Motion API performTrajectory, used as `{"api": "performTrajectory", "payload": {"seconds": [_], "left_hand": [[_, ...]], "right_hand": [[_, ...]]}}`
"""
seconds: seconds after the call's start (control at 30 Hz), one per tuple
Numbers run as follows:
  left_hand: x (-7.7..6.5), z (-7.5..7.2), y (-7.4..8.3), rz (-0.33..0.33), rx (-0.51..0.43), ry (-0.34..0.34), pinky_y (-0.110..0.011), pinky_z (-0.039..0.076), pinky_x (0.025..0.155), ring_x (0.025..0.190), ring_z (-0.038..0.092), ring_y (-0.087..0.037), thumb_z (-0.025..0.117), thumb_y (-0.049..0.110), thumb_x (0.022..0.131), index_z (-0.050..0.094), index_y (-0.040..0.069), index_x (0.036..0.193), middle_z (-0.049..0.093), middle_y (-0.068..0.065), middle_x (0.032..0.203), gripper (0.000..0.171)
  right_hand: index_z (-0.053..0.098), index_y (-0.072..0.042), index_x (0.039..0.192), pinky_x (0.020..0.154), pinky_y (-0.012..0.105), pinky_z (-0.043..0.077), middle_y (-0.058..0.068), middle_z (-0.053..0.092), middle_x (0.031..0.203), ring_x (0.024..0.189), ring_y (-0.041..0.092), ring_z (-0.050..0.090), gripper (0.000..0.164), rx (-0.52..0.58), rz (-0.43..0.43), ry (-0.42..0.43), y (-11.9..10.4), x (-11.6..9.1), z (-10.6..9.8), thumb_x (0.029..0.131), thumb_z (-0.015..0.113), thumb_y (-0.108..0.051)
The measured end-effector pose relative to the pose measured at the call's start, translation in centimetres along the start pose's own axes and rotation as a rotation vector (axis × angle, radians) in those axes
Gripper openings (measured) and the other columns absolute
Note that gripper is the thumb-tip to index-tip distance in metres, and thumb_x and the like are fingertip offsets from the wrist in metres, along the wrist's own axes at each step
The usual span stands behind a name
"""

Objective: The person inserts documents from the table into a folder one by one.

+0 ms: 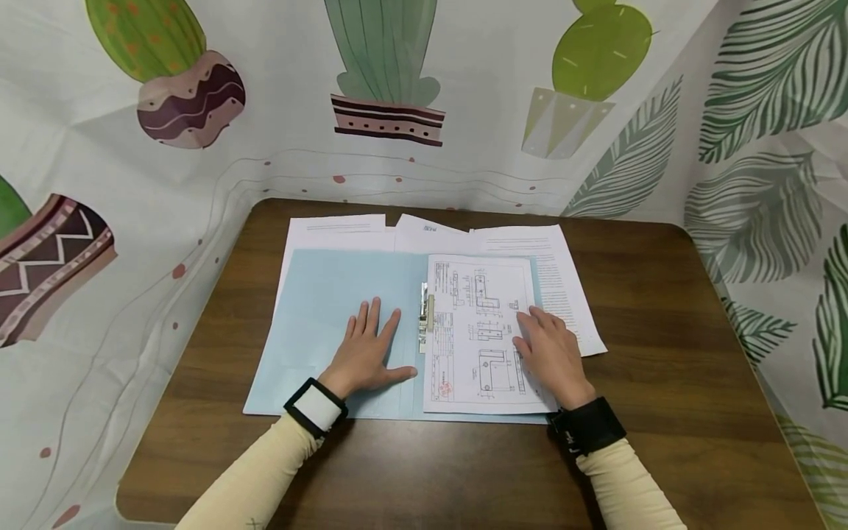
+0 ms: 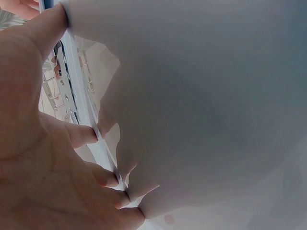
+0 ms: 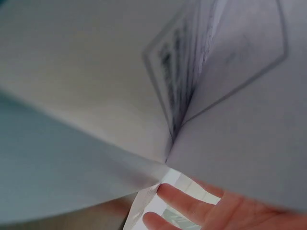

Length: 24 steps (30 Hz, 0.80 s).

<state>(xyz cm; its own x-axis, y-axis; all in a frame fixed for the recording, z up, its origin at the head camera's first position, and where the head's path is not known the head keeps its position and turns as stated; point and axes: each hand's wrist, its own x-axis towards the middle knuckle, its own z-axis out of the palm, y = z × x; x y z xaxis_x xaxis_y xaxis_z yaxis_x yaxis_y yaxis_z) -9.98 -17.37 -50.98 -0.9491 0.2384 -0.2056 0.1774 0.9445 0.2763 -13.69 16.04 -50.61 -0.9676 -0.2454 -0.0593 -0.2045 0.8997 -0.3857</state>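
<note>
A light blue folder (image 1: 331, 294) lies opened flat on the wooden table. My left hand (image 1: 364, 357) rests on its left cover, fingers spread and thumb pointing toward the metal clip (image 1: 424, 327) at the spine. Clipped inside the right half is a sheet of technical drawings (image 1: 457, 368) with a red stamp near its lower left. Over the sheet's right side lies my right hand (image 1: 555, 361), fingers loosely bent, fingertips on the printed lines. In the right wrist view the paper (image 3: 86, 86) fills most of the picture, with some fingers (image 3: 184, 199) showing below its edge.
Printed papers (image 1: 576, 316) stick out from under the folder at the top and right. The brown table (image 1: 662, 316) has rounded far corners. Behind it hangs a white cloth (image 1: 285, 96) printed with cacti and leaves.
</note>
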Motion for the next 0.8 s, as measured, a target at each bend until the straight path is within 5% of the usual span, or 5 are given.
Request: {"api": "performTrajectory", "payload": {"seconds": [0.8], "left_hand": [[0.29,0.41,-0.38,-0.006,0.004,-0.016,-0.063,0.01,0.121,0.154,-0.002,-0.048,0.07,0.073,0.082,0.025,0.009,0.164,0.0,-0.028,0.168,0.114]], "right_hand": [[0.054,-0.001,0.147,0.105,0.068,0.035,0.026,0.041,0.156,0.141,0.05,0.036,0.054,-0.043,-0.012,-0.026,-0.14,0.05,-0.36,0.099,0.069,-0.02]]}}
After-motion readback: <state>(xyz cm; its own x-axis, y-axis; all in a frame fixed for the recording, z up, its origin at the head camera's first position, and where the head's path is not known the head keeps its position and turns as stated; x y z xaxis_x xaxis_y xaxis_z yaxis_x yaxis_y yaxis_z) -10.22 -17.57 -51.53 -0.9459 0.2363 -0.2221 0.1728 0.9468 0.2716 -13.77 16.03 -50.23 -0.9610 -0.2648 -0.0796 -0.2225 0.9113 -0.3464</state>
